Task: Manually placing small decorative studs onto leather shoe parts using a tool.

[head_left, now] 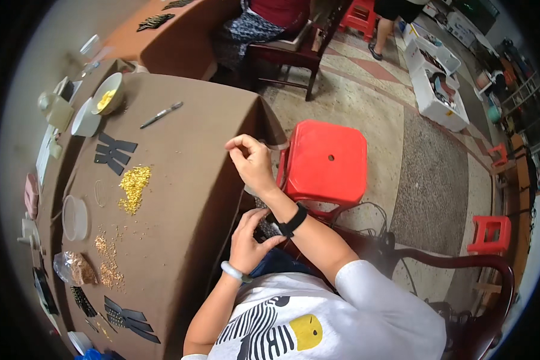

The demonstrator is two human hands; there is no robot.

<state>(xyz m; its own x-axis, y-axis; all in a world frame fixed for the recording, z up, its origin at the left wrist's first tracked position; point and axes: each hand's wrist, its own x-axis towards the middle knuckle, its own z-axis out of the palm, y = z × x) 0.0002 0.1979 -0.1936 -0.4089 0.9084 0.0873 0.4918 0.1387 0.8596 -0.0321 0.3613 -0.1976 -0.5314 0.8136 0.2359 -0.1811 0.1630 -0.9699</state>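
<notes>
My right hand (pixel 253 163) is raised just off the table's right edge, its fingers curled and the thumb meeting the index finger. Whatever that pinch holds, if anything, is too small to make out. A black band (pixel 293 221) circles the right wrist. Below it, my left hand (pixel 246 243) is open over my lap, thumb and fingers apart, close to the right forearm. It wears a pale bangle (pixel 233 272) and shows nothing in its grasp. On the brown-covered table (pixel 180 150) lie a pile of gold pieces (pixel 134 189) and scattered copper-coloured beads (pixel 108 261).
Black strips (pixel 114 153), more black strips (pixel 129 318), a pen (pixel 161 114), a bowl (pixel 110 96), a clear tub (pixel 75 218) and a bag of beads (pixel 77 268) are on the table. A red stool (pixel 325 161) stands beside it. Two other people are beyond.
</notes>
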